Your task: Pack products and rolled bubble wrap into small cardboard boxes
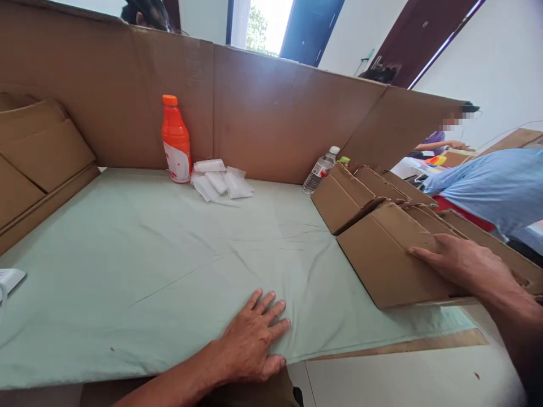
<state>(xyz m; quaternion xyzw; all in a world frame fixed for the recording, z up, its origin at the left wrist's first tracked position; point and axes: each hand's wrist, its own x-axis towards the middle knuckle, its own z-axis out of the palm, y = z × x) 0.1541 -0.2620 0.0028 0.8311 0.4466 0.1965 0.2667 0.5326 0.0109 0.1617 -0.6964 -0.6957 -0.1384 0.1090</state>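
Observation:
My left hand (257, 339) lies flat on the pale green cloth (182, 243) near the front edge of the table, palm down, fingers spread, with nothing in it. Over at the right, my right hand (470, 265) grips the top edge of the nearer cardboard box (394, 254). Its thumb side rests on the panel facing me, and the other fingers are largely hidden behind the edge. A second cardboard box (345, 195) stands just beyond that one, with inner cardboard panels showing behind its front.
An orange bottle (175, 141) stands by the cardboard wall (271, 113) at the back, beside several clear plastic packets (223, 181). A water bottle (320, 172) is behind the boxes. Folded cardboard (46, 152) and a white object (11, 280) are at left. People are beyond the wall.

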